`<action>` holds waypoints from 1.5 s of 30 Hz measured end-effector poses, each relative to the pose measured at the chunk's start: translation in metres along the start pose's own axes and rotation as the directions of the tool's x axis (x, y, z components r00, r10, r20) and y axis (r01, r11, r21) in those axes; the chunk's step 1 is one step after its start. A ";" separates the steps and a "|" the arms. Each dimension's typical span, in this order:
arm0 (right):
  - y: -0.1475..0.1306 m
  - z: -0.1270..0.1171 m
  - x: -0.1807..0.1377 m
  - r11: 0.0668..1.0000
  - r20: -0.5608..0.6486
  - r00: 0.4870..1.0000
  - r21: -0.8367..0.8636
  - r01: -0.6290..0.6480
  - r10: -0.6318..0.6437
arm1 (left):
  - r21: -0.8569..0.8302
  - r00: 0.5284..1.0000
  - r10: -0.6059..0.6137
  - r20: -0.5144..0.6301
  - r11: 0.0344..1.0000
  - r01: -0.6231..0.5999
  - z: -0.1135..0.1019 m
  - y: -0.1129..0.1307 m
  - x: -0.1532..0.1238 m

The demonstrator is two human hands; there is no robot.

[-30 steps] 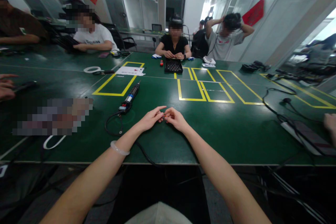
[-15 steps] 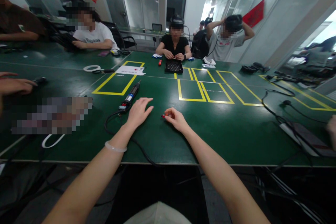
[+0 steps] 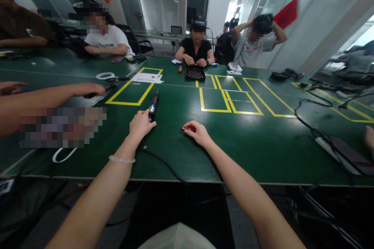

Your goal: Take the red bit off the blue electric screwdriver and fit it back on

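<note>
My left hand [image 3: 141,123] is closed around the lower end of a black and blue electric screwdriver [image 3: 153,105], which points away from me across the green table [image 3: 248,140]. Its black cable [image 3: 166,165] trails back over the table's near edge. My right hand [image 3: 198,132] rests on the table to the right and pinches a small red part [image 3: 184,128] between its fingertips. A clear bangle [image 3: 122,159] sits on my left wrist.
Yellow tape rectangles [image 3: 133,90] mark the table. A black tray [image 3: 195,73] lies in front of a person seated opposite. Another person's arm [image 3: 49,95] reaches in from the left. Cables and a power strip [image 3: 336,146] lie at the right. Other people sit around.
My left hand left the red part, moved left and closed on the screwdriver, which now points straighter away. My right hand stayed with the part. An arm reached in from the left.
</note>
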State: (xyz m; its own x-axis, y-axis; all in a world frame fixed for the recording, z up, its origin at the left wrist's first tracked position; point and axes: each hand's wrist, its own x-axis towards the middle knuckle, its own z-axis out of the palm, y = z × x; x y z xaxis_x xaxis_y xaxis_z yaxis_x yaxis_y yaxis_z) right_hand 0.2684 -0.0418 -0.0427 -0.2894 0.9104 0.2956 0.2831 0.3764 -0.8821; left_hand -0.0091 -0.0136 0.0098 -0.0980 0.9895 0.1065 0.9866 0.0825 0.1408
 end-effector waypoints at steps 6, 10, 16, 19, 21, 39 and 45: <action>-0.009 0.001 -0.001 0.999 -0.017 0.999 0.024 0.037 -0.036 | -0.025 0.981 0.194 -0.010 0.981 -0.194 0.004 0.038 -0.021; -0.011 0.001 0.000 0.996 -0.026 0.996 -0.035 0.085 -0.086 | -0.053 0.950 0.312 0.015 0.949 -0.311 0.005 0.067 -0.039; -0.008 0.000 -0.001 0.981 -0.018 0.991 -0.139 0.132 -0.136 | -0.107 0.907 0.419 0.040 0.905 -0.413 0.007 0.084 -0.052; -0.010 0.000 -0.002 0.971 -0.004 0.989 -0.189 0.146 -0.150 | -0.122 0.900 0.433 0.041 0.896 -0.426 0.007 0.083 -0.052; -0.011 0.000 -0.002 0.967 0.000 0.989 -0.208 0.148 -0.151 | -0.127 0.900 0.435 0.040 0.895 -0.427 0.007 0.083 -0.052; -0.008 0.005 0.000 0.946 -0.006 0.991 -0.297 0.128 -0.136 | -0.101 0.899 0.437 0.028 0.896 -0.432 0.009 0.086 -0.054; -0.007 0.004 0.000 0.951 -0.022 0.990 -0.281 0.130 -0.142 | -0.092 0.899 0.438 0.021 0.896 -0.435 0.008 0.087 -0.055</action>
State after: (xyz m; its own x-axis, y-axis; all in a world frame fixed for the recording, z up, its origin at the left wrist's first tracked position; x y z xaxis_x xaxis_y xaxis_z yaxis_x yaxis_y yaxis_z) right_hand 0.2630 -0.0456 -0.0376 -0.3063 0.8515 0.4255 0.4882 0.5243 -0.6977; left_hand 0.0829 -0.0597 0.0082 0.3468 0.9279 0.1369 0.9144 -0.3670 0.1708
